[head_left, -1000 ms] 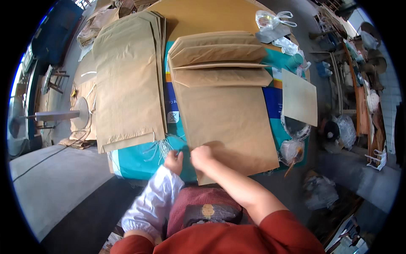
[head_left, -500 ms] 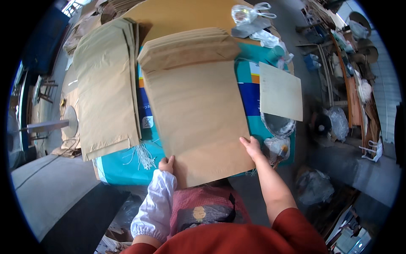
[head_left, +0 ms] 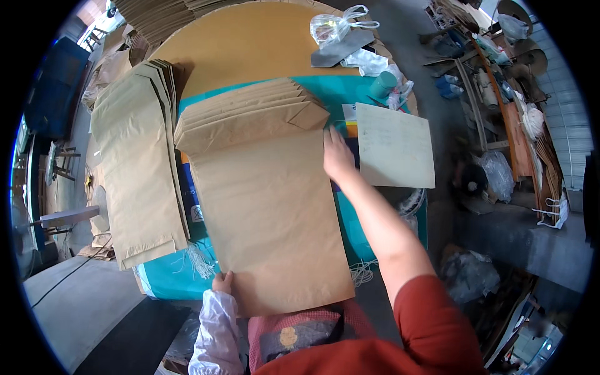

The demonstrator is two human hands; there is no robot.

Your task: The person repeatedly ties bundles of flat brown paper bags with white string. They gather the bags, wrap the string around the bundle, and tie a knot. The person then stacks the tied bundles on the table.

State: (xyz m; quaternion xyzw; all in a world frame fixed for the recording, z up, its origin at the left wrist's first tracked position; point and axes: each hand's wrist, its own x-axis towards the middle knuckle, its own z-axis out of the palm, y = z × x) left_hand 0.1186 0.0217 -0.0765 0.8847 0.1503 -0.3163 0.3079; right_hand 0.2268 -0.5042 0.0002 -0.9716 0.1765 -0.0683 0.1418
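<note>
A fanned stack of brown kraft paper bags (head_left: pixel 269 212) lies in front of me, their folded ends staggered at the far side. My left hand (head_left: pixel 223 282), below a white oversleeve, pinches the near left edge with its thumb on top. Along the right edge, close to the folded ends, lies my bare right hand (head_left: pixel 339 156), fingers stretched forward against the paper. Its thumb is hidden. A second pile of paper bags (head_left: pixel 134 169) rests to the left. Underneath is a teal printed sheet (head_left: pixel 169 278) on the round table.
A pale square board (head_left: pixel 397 147) sits to the right, partly over a round container. White strings (head_left: pixel 200 262) hang near the front left. At the back are a clear plastic bag (head_left: pixel 337 30), a grey flat piece and a green cylinder (head_left: pixel 382 84). A cluttered shelf stands far right.
My right hand has slid from the near right edge up to the folded end. My left hand stays at the near left edge. The stack sits lower in view.
</note>
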